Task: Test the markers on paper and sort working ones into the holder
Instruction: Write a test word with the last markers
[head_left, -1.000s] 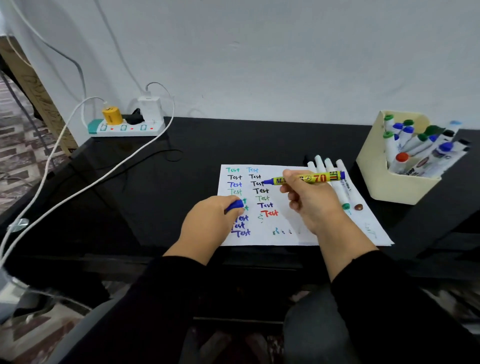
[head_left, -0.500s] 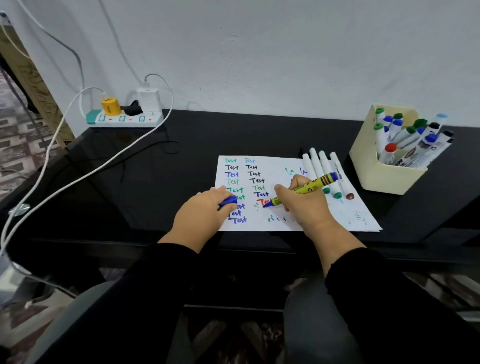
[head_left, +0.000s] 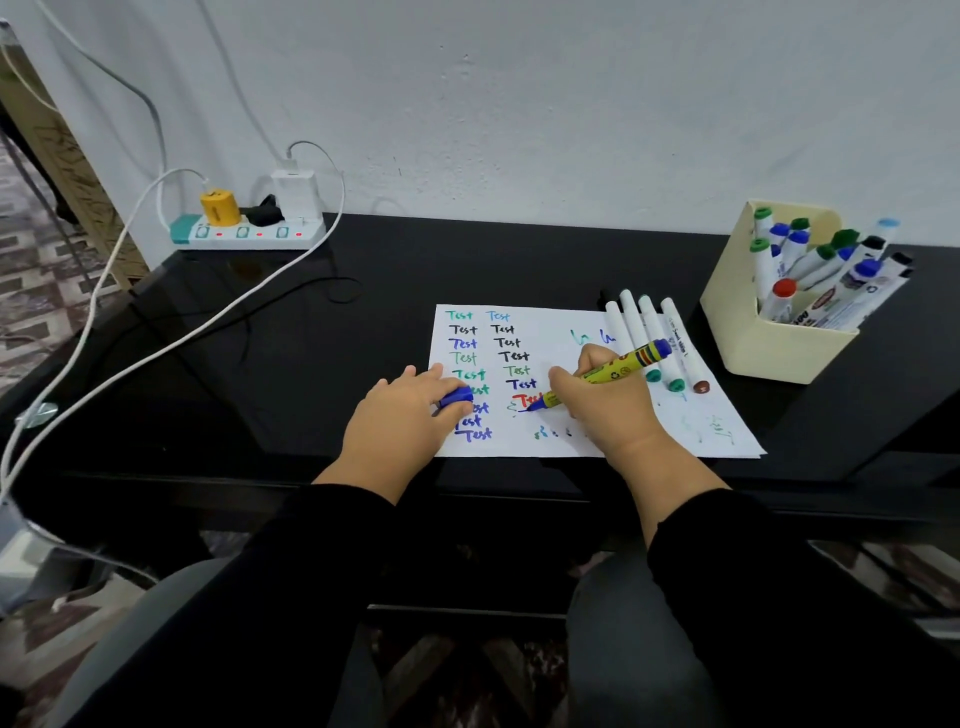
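1. A glossy black desk stands against a plain white wall; patterned floor tiles show at the far left.
2. At the desk's back left lies a white power strip with red lights, plugs and a white cable trailing forward.
3. A white sheet of paper lies at the desk's front centre, covered with the word "Test" in several colours.
4. The right hand grips a yellow marker in a writing hold, its blue tip touching the paper beside a red "Test".
5. The left hand rests on the paper's left edge, fingers curled around a blue marker cap.
6. Four white capped markers lie side by side on the paper's upper right.
7. A cream holder at the right, well apart from both hands, holds many capped markers.
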